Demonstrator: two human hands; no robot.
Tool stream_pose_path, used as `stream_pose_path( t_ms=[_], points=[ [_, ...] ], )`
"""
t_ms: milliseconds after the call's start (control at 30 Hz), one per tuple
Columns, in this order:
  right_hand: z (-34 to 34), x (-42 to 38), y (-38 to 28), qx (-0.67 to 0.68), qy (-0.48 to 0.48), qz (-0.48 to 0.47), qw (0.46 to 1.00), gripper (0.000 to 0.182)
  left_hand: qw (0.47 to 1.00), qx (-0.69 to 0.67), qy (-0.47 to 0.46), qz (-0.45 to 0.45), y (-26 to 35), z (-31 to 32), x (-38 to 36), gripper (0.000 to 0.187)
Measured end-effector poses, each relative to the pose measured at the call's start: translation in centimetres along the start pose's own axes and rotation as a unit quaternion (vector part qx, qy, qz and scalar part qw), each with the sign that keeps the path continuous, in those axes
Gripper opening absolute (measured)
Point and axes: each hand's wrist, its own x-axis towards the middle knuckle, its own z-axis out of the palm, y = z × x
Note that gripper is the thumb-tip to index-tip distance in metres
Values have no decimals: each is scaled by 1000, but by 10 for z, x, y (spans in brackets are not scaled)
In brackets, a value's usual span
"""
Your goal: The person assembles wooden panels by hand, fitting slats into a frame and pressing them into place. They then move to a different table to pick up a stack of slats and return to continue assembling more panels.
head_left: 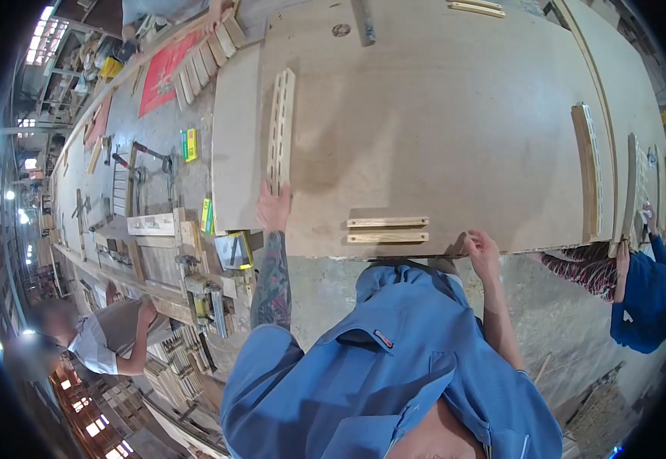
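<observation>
Under my left hand (274, 208) is the near end of a long slotted wooden piece (281, 126), which lies lengthwise on the board-topped table (440, 130). The fingers close around that end. My right hand (483, 254) is over the table's near edge, its fingers loosely bent and apart, with nothing visible in them. Between my hands lie two short wooden strips (388, 222) with small holes near their ends, side by side along the front edge.
Another slotted wooden piece (589, 172) lies at the right. A marker-like cylinder (368, 29) and more strips (476, 8) are at the far side. A left workbench (157, 145) holds clamps and yellow-green boxes (188, 144). People work at left (111, 333) and right (647, 298).
</observation>
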Motion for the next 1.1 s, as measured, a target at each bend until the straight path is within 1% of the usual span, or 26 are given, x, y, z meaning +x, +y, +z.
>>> stream_pose_path(
  t_ms=[33, 67, 100, 167, 233, 267, 300, 333, 367, 400, 467, 500, 533, 633, 667, 700, 733, 767, 800, 867, 900, 967, 1000, 1033, 1067, 1100],
  points=[
    [5, -5, -6, -5, -2, 1, 1000, 31, 998, -37, 45, 19, -10, 1, 12, 65],
    [9, -11, -11, -20, -12, 9, 1000, 32, 998, -38, 43, 16, -5, -16, 15, 65],
    [14, -17, -15, -33, -22, 20, 999, 33, 998, -26, 49, -2, 0, -39, 20, 60],
    [17, -27, 0, -16, -14, 25, 999, 34, 999, -13, 46, -15, 10, -74, 21, 56],
    [22, -37, 22, 6, 5, 43, 999, 34, 996, -56, 56, 35, 9, -95, 5, 39],
    [23, -36, 32, -14, 4, 22, 1000, 35, 997, -56, 35, 47, 14, -100, -4, 39],
    [21, -42, 42, -35, 3, 7, 999, 36, 985, -111, -37, 131, 20, -103, -17, 33],
    [19, -52, 32, -38, 7, 33, 999, 35, 957, -166, -112, 209, 23, -101, -31, 28],
    [19, -57, 17, -39, 12, 56, 998, 36, 939, -159, -158, 262, 18, -83, -45, 27],
    [21, -61, 23, -37, 9, 56, 998, 36, 930, -162, -181, 274, 21, -75, -58, 27],
    [25, -70, 37, -30, 24, 64, 997, 36, 874, -120, -273, 382, 29, -63, -77, 30],
    [27, -76, 43, -22, 20, 80, 996, 36, 862, -129, -312, 379, 29, -56, -83, 31],
    [29, -85, 52, -13, 16, 95, 995, 37, 852, -131, -320, 392, 29, -51, -85, 31],
    [41, -125, 94, 34, 79, 125, 988, 39, 844, -108, -316, 419, 23, -41, -82, 29],
    [43, -140, 105, 43, 93, 133, 986, 39, 848, -86, -287, 437, 19, -35, -79, 29],
    [46, -158, 115, 45, 99, 177, 978, 39, 850, -65, -257, 455, 15, -30, -77, 30],
    [49, -178, 127, 47, 103, 221, 969, 39, 840, -66, -261, 471, 7, -26, -77, 30],
    [56, -200, 148, 59, 118, 227, 965, 39, 843, -56, -230, 483, 1, -22, -77, 31],
    [70, -224, 177, 82, 156, 234, 956, 39, 843, -50, -197, 499, -3, -18, -76, 32],
    [101, -273, 209, 119, 222, 254, 934, 39, 834, -31, -205, 511, -4, -22, -71, 36],
    [113, -301, 220, 153, 237, 294, 913, 39, 822, -15, -210, 529, 0, -28, -71, 40],
    [140, -361, 234, 216, 283, 364, 861, 36, 819, 21, -238, 522, 27, -57, -82, 50],
    [165, -389, 248, 234, 310, 379, 840, 37, 811, 21, -181, 555, 41, -62, -91, 55],
    [201, -413, 264, 253, 342, 400, 812, 38, 795, 11, -130, 592, 52, -60, -93, 59],
    [244, -432, 284, 243, 354, 421, 799, 38, 772, -89, -201, 596, 43, -17, -55, 59],
    [278, -452, 296, 232, 368, 446, 782, 38, 778, -178, -223, 560, 81, -32, -95, 59]
  ],
)
